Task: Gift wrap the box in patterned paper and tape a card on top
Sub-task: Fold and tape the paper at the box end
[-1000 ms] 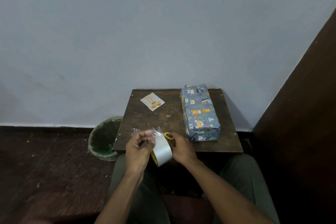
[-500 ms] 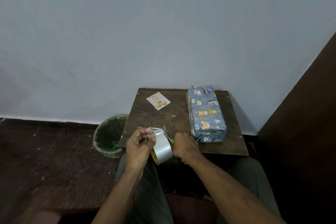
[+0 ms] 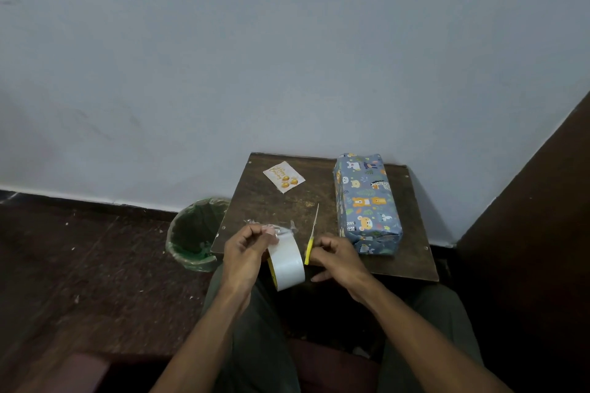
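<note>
The box [image 3: 367,201], wrapped in blue paper with animal prints, lies on the right side of the small brown table [image 3: 412,262]. A white card [image 3: 283,176] with gold balloons lies at the table's far left. My left hand [image 3: 245,249] pinches the free end of clear tape pulled from a large tape roll [image 3: 286,262] that hangs beneath it. My right hand [image 3: 335,257] grips yellow-handled scissors [image 3: 311,234], blades pointing away over the table, just right of the roll.
A bin with a green liner [image 3: 194,233] stands on the floor left of the table. The wall is right behind the table, and a dark wooden panel [image 3: 526,233] rises on the right. My knees are under the table's near edge.
My right hand has raised the scissors so the blades now stick up beside the roll. The view has shifted left, placing the table further right in the frame.
</note>
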